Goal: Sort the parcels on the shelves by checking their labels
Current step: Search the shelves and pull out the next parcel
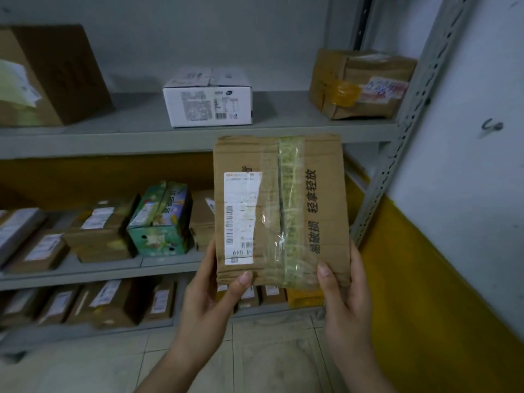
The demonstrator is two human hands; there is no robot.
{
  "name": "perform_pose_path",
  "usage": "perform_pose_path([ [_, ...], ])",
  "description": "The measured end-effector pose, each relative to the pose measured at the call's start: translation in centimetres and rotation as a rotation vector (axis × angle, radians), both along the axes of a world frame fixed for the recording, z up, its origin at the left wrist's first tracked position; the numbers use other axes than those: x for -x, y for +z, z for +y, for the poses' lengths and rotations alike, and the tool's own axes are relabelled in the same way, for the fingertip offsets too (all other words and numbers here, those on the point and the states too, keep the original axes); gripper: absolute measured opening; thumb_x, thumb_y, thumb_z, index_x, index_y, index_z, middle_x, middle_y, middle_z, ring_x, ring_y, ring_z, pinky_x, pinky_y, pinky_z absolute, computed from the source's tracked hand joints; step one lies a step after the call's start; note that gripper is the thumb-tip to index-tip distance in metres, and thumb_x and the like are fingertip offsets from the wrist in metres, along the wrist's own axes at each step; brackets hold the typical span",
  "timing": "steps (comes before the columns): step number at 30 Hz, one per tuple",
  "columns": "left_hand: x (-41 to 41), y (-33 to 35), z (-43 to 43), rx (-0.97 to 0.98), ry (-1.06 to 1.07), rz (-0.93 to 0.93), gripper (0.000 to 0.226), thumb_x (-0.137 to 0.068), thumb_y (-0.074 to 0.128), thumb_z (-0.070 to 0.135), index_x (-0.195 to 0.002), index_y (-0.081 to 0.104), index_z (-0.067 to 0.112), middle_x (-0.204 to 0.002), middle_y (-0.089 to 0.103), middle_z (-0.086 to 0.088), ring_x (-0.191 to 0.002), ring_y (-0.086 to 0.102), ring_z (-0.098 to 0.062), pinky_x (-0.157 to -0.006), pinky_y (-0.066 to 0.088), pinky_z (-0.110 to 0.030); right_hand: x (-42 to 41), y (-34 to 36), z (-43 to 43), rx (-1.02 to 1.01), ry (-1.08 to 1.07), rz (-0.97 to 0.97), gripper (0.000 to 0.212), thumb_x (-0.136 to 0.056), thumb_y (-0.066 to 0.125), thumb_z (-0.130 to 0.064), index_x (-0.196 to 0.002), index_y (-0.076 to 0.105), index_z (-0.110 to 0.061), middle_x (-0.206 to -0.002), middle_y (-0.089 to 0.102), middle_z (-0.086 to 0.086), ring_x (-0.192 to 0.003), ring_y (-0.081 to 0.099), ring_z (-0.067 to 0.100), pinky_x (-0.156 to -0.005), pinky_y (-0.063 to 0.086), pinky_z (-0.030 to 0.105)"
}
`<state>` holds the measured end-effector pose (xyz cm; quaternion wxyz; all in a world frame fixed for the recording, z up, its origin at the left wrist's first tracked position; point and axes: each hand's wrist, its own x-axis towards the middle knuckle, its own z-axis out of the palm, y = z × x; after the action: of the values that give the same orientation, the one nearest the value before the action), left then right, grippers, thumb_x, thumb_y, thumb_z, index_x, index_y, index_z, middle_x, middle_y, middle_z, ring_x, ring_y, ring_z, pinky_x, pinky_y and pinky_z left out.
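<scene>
I hold a flat brown cardboard parcel (326,205) upright in front of the shelves, its taped face toward me. A white shipping label (241,217) with barcodes sits on its left half, turned sideways. My left hand (209,302) grips the lower left corner, thumb on the front. My right hand (346,302) grips the lower right corner, thumb on the tape. Printed black characters run down the parcel's right side.
A grey metal shelf unit (113,143) stands ahead. On its top board sit a white box (208,99), a taped brown parcel (360,83) and a large carton (48,75). Lower boards hold several labelled parcels and a green printed box (160,219). A wall stands close on the right.
</scene>
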<state>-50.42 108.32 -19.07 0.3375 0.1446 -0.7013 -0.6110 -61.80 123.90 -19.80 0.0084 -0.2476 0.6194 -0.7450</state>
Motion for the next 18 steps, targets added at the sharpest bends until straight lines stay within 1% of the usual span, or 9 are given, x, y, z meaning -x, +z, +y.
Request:
perform_pose_path([
  [2, -0.4, 0.0, 0.0, 0.003, 0.003, -0.004, 0.064, -0.091, 0.068, 0.018, -0.149, 0.043, 0.030, -0.136, 0.064, 0.017, -0.128, 0.059, -0.004, -0.096, 0.049, -0.015, -0.3, -0.2, -0.2, 0.014, 0.000, -0.007, 0.057, -0.096, 0.053, -0.017, -0.151, 0.039, -0.025, -0.136, 0.062, -0.014, -0.125, 0.060, 0.006, -0.096, 0.053, 0.021],
  [5, -0.8, 0.3, -0.2, -0.009, 0.006, -0.001, 0.067, -0.088, 0.064, 0.017, -0.150, 0.041, 0.029, -0.134, 0.065, 0.019, -0.126, 0.060, -0.003, -0.094, 0.050, -0.014, -0.5, -0.1, -0.6, 0.027, 0.010, 0.006, 0.055, -0.098, 0.053, -0.013, -0.151, 0.040, -0.022, -0.136, 0.062, -0.010, -0.126, 0.060, 0.009, -0.096, 0.053, 0.021],
  [7, -0.9, 0.4, -0.5, -0.012, 0.004, 0.006, 0.067, -0.087, 0.064, 0.018, -0.149, 0.042, 0.029, -0.133, 0.066, 0.018, -0.124, 0.061, -0.004, -0.094, 0.050, -0.015, -0.4, 0.0, -1.0, 0.024, 0.020, 0.014, 0.054, -0.099, 0.053, -0.011, -0.150, 0.041, -0.022, -0.135, 0.063, -0.012, -0.125, 0.061, 0.009, -0.095, 0.053, 0.021],
  [10, -0.7, 0.4, -0.7, -0.014, 0.015, 0.012, 0.065, -0.086, 0.063, 0.017, -0.147, 0.043, 0.030, -0.130, 0.067, 0.020, -0.122, 0.062, -0.001, -0.093, 0.050, -0.012, -0.1, 0.1, -1.5, 0.024, 0.029, 0.019, 0.054, -0.098, 0.054, -0.012, -0.149, 0.042, -0.025, -0.134, 0.064, -0.013, -0.125, 0.061, 0.009, -0.096, 0.053, 0.023],
  [13, -0.1, 0.2, -1.0, 0.003, 0.011, 0.006, 0.064, -0.087, 0.063, 0.016, -0.146, 0.043, 0.032, -0.130, 0.067, 0.021, -0.121, 0.062, 0.000, -0.092, 0.050, -0.012, 0.4, 0.0, -1.6, 0.024, 0.034, 0.016, 0.054, -0.098, 0.054, -0.012, -0.149, 0.042, -0.025, -0.134, 0.063, -0.012, -0.125, 0.061, 0.009, -0.096, 0.053, 0.022],
  [16, 0.9, 0.0, -1.6, 0.011, 0.010, -0.006, 0.065, -0.087, 0.065, 0.016, -0.146, 0.042, 0.034, -0.132, 0.066, 0.019, -0.123, 0.062, -0.003, -0.095, 0.050, -0.014, 1.0, -0.2, -1.8, 0.036, 0.023, 0.009, 0.056, -0.098, 0.054, -0.011, -0.151, 0.040, -0.024, -0.135, 0.063, -0.013, -0.125, 0.060, 0.009, -0.097, 0.053, 0.023],
  [18, 1.8, 0.1, -2.2, 0.030, 0.012, -0.014, 0.065, -0.092, 0.071, 0.021, -0.149, 0.041, 0.033, -0.136, 0.065, 0.016, -0.127, 0.060, -0.006, -0.101, 0.051, -0.022, 1.7, -0.1, -2.0, 0.056, 0.012, 0.010, 0.057, -0.097, 0.053, -0.011, -0.151, 0.039, -0.023, -0.135, 0.063, -0.014, -0.126, 0.060, 0.009, -0.098, 0.053, 0.023],
])
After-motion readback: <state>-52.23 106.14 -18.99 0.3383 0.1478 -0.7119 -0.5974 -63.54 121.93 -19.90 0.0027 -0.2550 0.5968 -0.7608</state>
